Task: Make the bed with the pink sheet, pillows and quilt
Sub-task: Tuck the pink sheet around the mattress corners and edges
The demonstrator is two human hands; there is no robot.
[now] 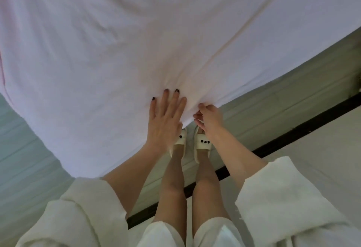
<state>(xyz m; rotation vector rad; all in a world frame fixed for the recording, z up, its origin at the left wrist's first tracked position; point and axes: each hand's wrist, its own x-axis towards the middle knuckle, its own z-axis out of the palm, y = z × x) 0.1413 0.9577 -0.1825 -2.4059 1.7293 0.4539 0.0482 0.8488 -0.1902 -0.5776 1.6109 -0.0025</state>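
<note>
Bed (293,82) fills the room ahead, the pink sheet (117,41) spread over it and hanging past the near edge; the left hand (166,117) lies flat, fingers straight, likely pinning the cloth; the right hand (209,117) pinches the hem, fingers curled, seemingly to draw it taut.

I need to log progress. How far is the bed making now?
Done: the pink sheet lies spread over the bed. In hand: left hand presses flat at its corner, right hand grips its edge. Left: no pillows or quilt in view.
</note>
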